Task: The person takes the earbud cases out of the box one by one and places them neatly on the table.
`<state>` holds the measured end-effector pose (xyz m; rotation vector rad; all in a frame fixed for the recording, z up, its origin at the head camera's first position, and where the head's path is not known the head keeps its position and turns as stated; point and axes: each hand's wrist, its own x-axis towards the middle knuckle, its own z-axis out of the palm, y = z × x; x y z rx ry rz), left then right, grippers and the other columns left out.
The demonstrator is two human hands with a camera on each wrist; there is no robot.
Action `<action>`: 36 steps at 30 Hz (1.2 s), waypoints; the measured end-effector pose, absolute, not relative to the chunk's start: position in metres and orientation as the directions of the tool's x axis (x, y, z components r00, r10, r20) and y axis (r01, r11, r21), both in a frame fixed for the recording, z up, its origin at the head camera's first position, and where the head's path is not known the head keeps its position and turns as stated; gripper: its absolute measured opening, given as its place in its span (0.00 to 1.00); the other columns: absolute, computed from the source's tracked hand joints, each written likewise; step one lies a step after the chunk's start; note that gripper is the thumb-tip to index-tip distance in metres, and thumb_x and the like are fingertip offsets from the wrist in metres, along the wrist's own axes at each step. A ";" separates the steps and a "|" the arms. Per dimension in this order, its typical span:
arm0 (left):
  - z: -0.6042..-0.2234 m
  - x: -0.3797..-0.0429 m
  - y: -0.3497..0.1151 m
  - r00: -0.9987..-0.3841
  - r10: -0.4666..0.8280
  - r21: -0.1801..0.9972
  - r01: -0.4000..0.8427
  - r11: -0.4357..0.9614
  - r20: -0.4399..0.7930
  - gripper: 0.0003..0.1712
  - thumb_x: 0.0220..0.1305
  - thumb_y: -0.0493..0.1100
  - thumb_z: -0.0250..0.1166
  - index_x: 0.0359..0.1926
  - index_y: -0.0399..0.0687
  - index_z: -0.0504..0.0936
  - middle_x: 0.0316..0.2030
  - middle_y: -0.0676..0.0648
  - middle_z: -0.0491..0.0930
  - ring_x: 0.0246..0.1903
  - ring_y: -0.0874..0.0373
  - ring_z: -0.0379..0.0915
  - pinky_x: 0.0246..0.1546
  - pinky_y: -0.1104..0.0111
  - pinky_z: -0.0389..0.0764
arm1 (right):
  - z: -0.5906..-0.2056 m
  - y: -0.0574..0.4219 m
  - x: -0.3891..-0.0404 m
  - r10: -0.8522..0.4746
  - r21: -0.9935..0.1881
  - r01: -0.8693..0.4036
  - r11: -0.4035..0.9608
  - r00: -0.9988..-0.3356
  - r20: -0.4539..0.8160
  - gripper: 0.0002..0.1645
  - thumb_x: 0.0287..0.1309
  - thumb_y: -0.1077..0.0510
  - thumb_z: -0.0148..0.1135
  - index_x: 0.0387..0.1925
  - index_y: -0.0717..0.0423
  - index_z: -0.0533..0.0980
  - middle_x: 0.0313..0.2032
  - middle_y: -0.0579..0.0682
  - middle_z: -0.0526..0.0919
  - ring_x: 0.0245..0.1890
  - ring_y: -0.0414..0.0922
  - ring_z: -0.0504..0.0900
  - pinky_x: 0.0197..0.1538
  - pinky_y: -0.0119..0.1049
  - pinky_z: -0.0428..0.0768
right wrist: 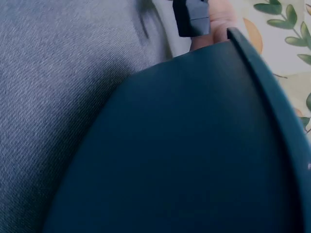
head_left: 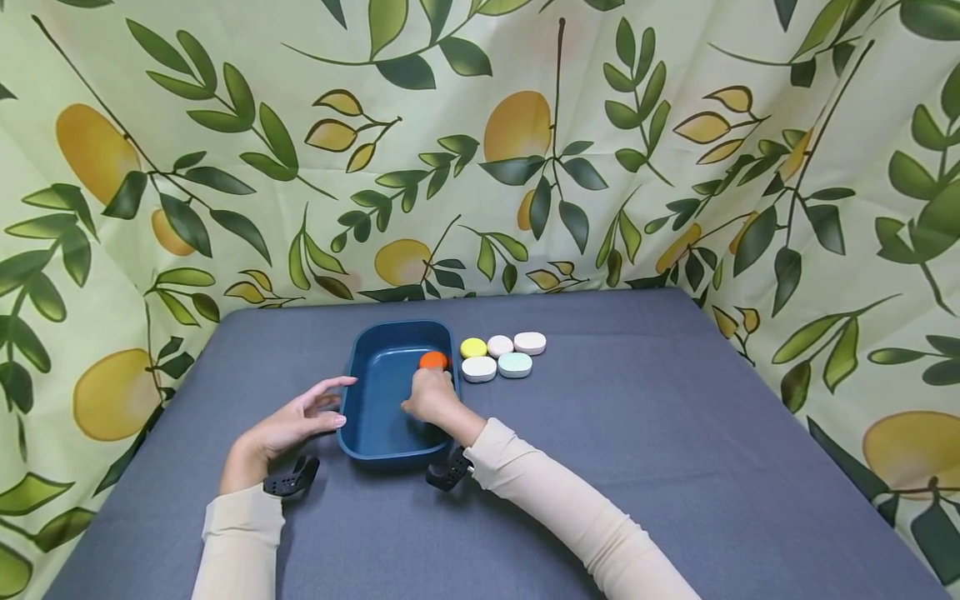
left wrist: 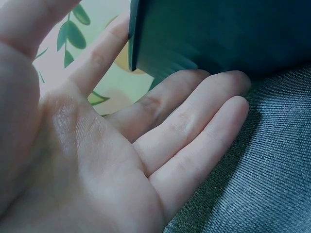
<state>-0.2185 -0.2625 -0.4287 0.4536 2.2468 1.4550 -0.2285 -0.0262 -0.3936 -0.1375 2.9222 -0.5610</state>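
Note:
A deep blue rectangular bin [head_left: 363,446] stands on the table. My left hand [head_left: 296,423] is at its left wall, thumb and index fingertip against the rim; in the left wrist view the other fingers [left wrist: 182,128] are loosely bent beside the bin wall [left wrist: 218,36]. My right hand [head_left: 433,396] reaches down inside the bin at its right side, fingers bent downward and mostly hidden. Just beyond its knuckles is an orange rounded piece [head_left: 432,360], like a soap bar. Whether the right hand holds anything is hidden; the right wrist view shows mostly the bin's outer wall [right wrist: 170,136].
Right of the bin lie several soap-like bars: a yellow round one [head_left: 473,348], a pale pink round one [head_left: 500,347], a pale pink oval [head_left: 530,342], a white oval [head_left: 479,369] and a mint oval [head_left: 515,365]. A leaf-patterned cloth [head_left: 465,108] hangs behind the table.

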 end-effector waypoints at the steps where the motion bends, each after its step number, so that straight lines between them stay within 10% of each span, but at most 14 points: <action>1: -0.428 -0.218 -0.262 -0.858 0.484 0.916 0.042 0.399 -0.172 0.40 0.65 0.44 0.61 0.73 0.47 0.52 0.67 0.27 0.59 0.64 0.36 0.62 0.58 0.50 0.74 | -0.394 -0.026 -0.228 -0.128 -0.357 -0.071 0.931 -0.982 -0.138 0.15 0.52 0.51 0.71 0.30 0.60 0.80 0.32 0.54 0.78 0.35 0.48 0.73 0.39 0.36 0.74; 36: -0.429 -0.218 -0.262 -0.872 0.453 0.903 0.030 0.430 -0.187 0.39 0.65 0.47 0.61 0.72 0.50 0.54 0.70 0.30 0.56 0.69 0.31 0.54 0.61 0.40 0.68 | -0.389 0.014 -0.223 -0.353 -0.643 -0.352 0.680 -0.926 0.134 0.31 0.43 0.55 0.77 0.51 0.60 0.80 0.46 0.56 0.85 0.46 0.48 0.81 0.44 0.32 0.80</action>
